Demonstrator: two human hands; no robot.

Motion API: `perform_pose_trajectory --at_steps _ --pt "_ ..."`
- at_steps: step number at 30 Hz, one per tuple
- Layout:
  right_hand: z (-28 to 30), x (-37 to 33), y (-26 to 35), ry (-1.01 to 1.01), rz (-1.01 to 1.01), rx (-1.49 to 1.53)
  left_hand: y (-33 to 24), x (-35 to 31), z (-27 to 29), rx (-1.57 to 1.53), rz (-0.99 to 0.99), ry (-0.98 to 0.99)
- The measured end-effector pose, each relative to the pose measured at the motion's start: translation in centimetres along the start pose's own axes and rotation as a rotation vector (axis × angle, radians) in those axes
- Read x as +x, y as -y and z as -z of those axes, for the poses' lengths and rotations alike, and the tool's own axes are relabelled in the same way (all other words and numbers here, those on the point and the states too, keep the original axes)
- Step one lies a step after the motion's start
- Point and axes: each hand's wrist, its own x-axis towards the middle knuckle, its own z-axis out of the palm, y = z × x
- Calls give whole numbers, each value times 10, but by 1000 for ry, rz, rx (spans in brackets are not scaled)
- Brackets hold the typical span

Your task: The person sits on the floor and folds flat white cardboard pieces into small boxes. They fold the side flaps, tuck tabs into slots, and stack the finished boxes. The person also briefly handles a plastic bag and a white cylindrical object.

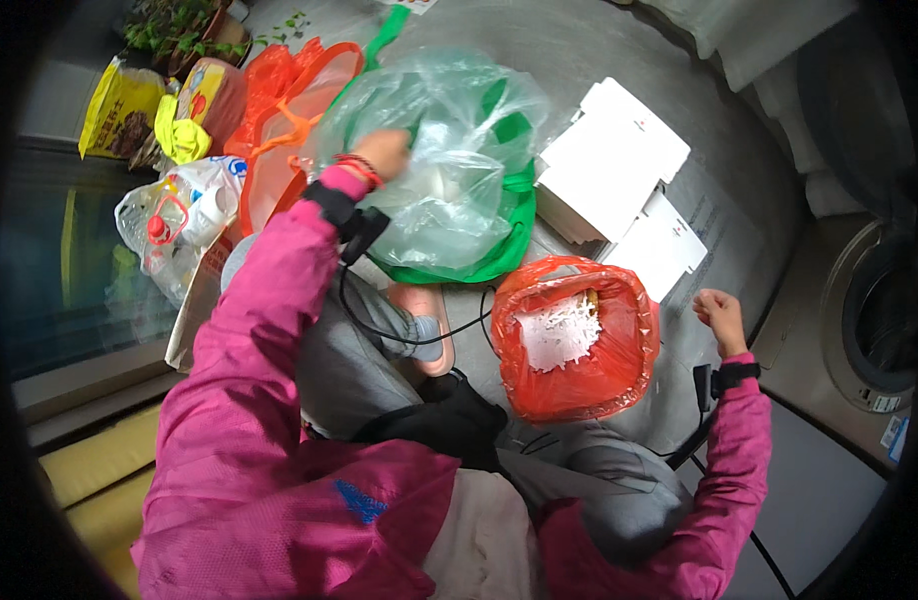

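Note:
My left hand (384,155) is over the left side of a large clear plastic bag (434,225), which sits inside a green bag (499,250). Its fingers are blurred, so whether they grip the plastic cannot be made out. Some small white items show dimly through the clear bag. Away to the right, my right hand (720,316) hovers with its fingers curled in and nothing visible in them. Between my knees and the stacked white cards stands a bin lined with a red plastic bag (619,375). White paper scraps (557,335) lie inside it.
Flat white cardboard pieces (619,165) are stacked beyond the bin. At left are red bags (279,95), a bag of plastic bottles (179,225), a yellow packet (119,110) and a potted plant (204,35). A front-loading washing machine (829,320) stands right. A black cable (379,330) crosses my leg.

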Motion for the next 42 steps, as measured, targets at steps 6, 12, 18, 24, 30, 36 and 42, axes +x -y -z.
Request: perform_pose_trajectory --at_steps 6,12,18,24,30,36,42 --pt "-7 -62 83 23 49 -53 -6 3 -96 228 -281 911" --pt "-13 -97 108 -4 69 -49 -3 37 -52 -59 -86 490" --pt "-26 -123 132 -23 49 -59 -9 67 22 206 -336 644" --pt "-101 -136 194 205 249 -163 -29 72 110 -329 -223 466" --pt "-222 -121 254 329 1003 -488 -34 31 138 -99 -701 -29" --pt "-355 -62 276 38 1526 -624 -30 30 147 319 -852 -303" --pt "-390 -96 235 716 1072 -877 -29 39 166 164 -847 -599"
